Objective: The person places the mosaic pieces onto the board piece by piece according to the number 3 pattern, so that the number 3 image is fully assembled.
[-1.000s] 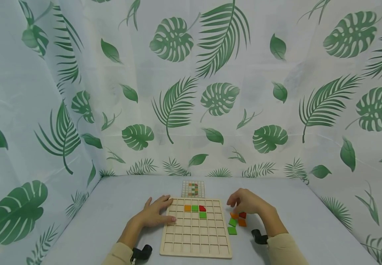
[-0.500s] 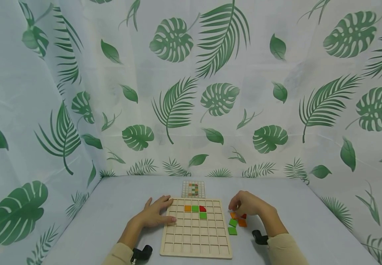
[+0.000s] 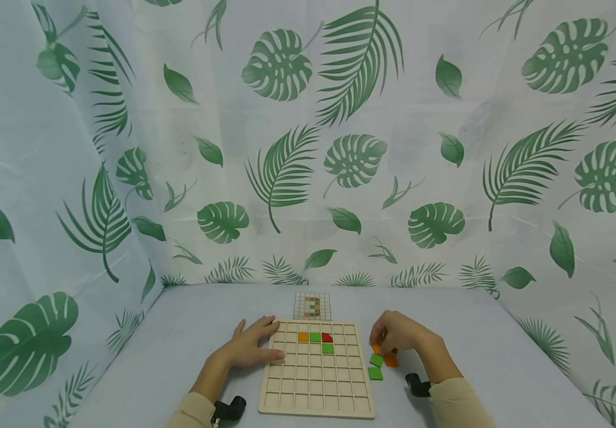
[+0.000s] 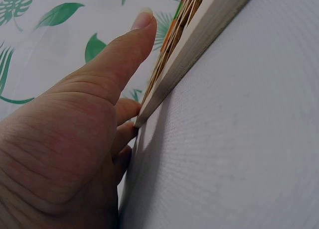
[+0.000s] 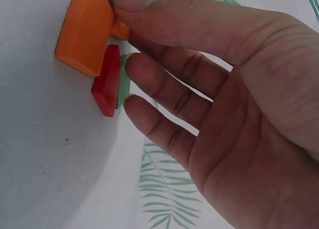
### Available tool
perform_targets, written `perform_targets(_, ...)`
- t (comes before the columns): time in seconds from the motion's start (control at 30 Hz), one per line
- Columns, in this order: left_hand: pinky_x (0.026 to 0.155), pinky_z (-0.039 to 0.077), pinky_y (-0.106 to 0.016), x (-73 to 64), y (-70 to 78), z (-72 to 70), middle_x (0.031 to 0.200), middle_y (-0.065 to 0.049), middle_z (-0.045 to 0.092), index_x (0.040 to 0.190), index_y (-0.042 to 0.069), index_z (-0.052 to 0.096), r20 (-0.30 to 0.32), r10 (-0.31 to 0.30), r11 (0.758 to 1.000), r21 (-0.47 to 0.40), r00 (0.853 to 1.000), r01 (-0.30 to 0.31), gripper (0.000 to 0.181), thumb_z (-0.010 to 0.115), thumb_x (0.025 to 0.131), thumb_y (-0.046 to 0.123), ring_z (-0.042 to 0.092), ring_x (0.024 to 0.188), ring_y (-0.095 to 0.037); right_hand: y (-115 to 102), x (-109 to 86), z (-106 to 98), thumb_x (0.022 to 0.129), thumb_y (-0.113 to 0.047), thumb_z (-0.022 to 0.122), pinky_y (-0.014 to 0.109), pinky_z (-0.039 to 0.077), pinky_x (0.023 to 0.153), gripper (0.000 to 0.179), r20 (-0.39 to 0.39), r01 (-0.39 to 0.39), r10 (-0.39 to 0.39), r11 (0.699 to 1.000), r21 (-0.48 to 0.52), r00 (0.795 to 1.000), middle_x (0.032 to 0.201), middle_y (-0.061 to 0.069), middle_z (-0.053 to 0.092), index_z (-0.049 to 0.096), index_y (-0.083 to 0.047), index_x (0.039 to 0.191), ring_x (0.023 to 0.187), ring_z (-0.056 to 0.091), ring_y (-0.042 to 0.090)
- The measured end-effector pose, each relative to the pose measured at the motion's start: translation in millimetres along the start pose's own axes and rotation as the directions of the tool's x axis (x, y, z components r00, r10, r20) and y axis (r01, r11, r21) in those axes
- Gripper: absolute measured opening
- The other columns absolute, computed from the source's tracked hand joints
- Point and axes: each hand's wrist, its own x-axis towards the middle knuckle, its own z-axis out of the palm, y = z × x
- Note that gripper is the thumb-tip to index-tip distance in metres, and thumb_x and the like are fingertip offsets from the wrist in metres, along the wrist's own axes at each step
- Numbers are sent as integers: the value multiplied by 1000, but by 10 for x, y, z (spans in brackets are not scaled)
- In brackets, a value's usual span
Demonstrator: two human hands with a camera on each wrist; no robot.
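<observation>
My left hand (image 3: 249, 348) rests at the upper left edge of a wooden grid board (image 3: 299, 386), fingers spread and thumb straight over its rim. In the left wrist view the fingertips touch the board's edge. Set in the grid are an orange tile (image 3: 303, 337), a green tile (image 3: 315, 337), a red rounded tile (image 3: 327, 337) and a second green tile (image 3: 328, 348) below it. Right of the board, my right hand (image 3: 401, 333) pinches a loose orange tile (image 5: 119, 31) between thumb and index finger, its far side hidden. The other fingers curl loosely beside a red tile (image 5: 105, 84).
Loose by the board's right edge lie a green tile (image 3: 376, 360), another green tile (image 3: 375, 373) and an orange tile (image 3: 391, 360). A printed pattern card (image 3: 312, 306) lies behind the board. Leaf-print curtains (image 3: 297, 178) enclose the white table (image 3: 190, 315).
My right hand has come down slightly, and its thumb and index finger have closed on the loose orange tile. The left hand and the board have stayed in place.
</observation>
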Motion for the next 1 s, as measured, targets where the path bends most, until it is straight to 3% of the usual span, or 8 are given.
perform_targets(0.53, 126, -8, -69, -2, 0, 5, 170, -10, 32, 160, 13, 44, 4, 5, 1000, -6, 1000, -5, 92, 72, 88, 64, 22, 160, -37, 0, 29, 30, 73, 11, 83, 31, 52, 55, 26, -6, 38, -38, 999, -16, 999, 76, 0, 67, 75, -12, 81, 64, 59, 17)
perform_targets(0.8, 126, -7, -69, -2, 12, 8, 170, -11, 32, 160, 12, 43, 2, -1, 1000, -2, 1000, 1, 91, 72, 89, 63, 23, 160, -37, -33, 24, 44, 73, 12, 82, 31, 51, 51, 26, -23, 51, -51, 999, -13, 998, 72, 1, 67, 74, -12, 80, 58, 58, 17)
perform_targets(1.0, 126, -7, -69, 0, 15, 4, 170, -10, 33, 159, 14, 44, 0, -11, 1000, 7, 1000, 11, 91, 72, 89, 64, 23, 160, -36, -75, 22, 53, 73, 12, 84, 32, 51, 52, 26, -40, 53, -54, 999, -9, 998, 78, 2, 69, 73, -10, 81, 65, 60, 18)
